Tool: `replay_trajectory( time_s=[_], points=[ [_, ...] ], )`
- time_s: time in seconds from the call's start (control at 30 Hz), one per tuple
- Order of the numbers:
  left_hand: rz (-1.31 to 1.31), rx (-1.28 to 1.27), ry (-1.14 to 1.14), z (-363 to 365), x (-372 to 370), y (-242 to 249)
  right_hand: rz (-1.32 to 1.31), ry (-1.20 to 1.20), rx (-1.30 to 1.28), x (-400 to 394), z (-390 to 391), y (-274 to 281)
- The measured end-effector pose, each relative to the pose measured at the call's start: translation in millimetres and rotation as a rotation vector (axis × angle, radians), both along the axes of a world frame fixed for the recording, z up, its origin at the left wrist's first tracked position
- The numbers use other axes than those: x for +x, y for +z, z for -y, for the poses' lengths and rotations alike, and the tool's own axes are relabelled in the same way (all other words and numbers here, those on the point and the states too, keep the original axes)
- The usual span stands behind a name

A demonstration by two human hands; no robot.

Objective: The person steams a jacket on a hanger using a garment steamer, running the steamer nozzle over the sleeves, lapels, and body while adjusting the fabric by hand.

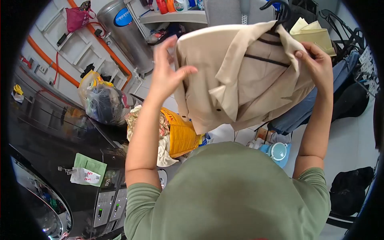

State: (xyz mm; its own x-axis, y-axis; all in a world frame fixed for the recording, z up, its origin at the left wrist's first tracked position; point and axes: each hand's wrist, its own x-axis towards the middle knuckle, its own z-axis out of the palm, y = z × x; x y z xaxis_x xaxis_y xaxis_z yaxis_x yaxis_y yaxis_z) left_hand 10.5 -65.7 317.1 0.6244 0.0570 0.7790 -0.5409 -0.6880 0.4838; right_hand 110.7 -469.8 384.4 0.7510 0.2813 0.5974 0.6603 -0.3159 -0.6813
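Both hands hold up a beige jacket on a hanger.

The right hand (316, 64) pinches the jacket (244, 76) at the shoulder beside the black hanger (276, 12). The left hand (168, 74) is open, fingers spread, touching the jacket's other edge. The jacket hangs raised before the person, above a yellow bag (182, 136) and a blue jug (278, 153) on the floor.

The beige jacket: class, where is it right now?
In the head view, the beige jacket is held up top centre on a black hanger, between the left hand and right hand.
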Motion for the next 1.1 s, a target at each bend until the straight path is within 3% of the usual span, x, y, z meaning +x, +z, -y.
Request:
replay_trajectory(
  time_s=[0.03, 0.13, 0.2, 0.27, 0.33, 0.4, 0.47, 0.6, 0.67, 0.7, 0.8, 0.9, 0.93, 1.0, 1.03, 1.07, 1.1],
  points=[
    [-0.154, -0.363, -0.306, 8, 3, -15, -0.008, 0.007, 0.014, -2, 0, 3],
    [-0.020, -0.496, -0.135, -1, 12, -12, 0.019, 0.038, 0.028, -5, 2, 11],
    [0.126, -0.384, 0.034, -10, 12, 15, 0.046, 0.073, -0.012, -7, 8, 13],
    [0.176, -0.413, 0.056, -13, 9, 49, 0.073, 0.125, -0.082, -8, 18, 11],
    [-0.069, -0.379, 0.015, -24, 11, 76, 0.111, 0.196, -0.084, -10, 20, 10],
    [-0.288, -0.184, 0.065, -34, 20, 76, 0.103, 0.135, 0.055, -10, 17, 7],
    [-0.305, 0.094, 0.148, -34, 18, 79, 0.133, 0.097, 0.095, -6, 15, 6],
    [0.001, 0.160, -0.314, 17, 11, 88, 0.184, 0.048, -0.023, -4, 11, 6],
    [-0.317, 0.253, -0.326, 44, -2, 85, 0.180, 0.057, -0.030, -3, 9, 6],
    [-0.272, 0.319, -0.195, 50, 0, 83, 0.191, 0.061, -0.038, -5, 9, 8],
    [-0.212, 0.299, -0.140, 57, 8, 82, 0.118, 0.094, 0.020, -6, 9, 8],
    [-0.132, 0.412, -0.038, 73, 11, 79, 0.167, 0.002, -0.101, -7, 9, 12],
    [-0.103, 0.445, 0.001, 77, 12, 78, 0.276, -0.030, -0.113, 0, 11, 9],
    [-0.038, 0.416, 0.051, 72, 20, 73, 0.884, -0.426, -0.192, -17, 8, 15],
    [-0.036, 0.407, 0.067, 70, 19, 73, 0.954, -0.561, -0.069, -18, 12, 4],
    [-0.035, 0.395, 0.084, 68, 18, 72, 0.671, -0.575, 0.125, -33, 6, -16],
    [-0.037, 0.374, 0.088, 67, 17, 69, 0.459, -0.431, 0.390, -37, -12, -41]
  ],
)
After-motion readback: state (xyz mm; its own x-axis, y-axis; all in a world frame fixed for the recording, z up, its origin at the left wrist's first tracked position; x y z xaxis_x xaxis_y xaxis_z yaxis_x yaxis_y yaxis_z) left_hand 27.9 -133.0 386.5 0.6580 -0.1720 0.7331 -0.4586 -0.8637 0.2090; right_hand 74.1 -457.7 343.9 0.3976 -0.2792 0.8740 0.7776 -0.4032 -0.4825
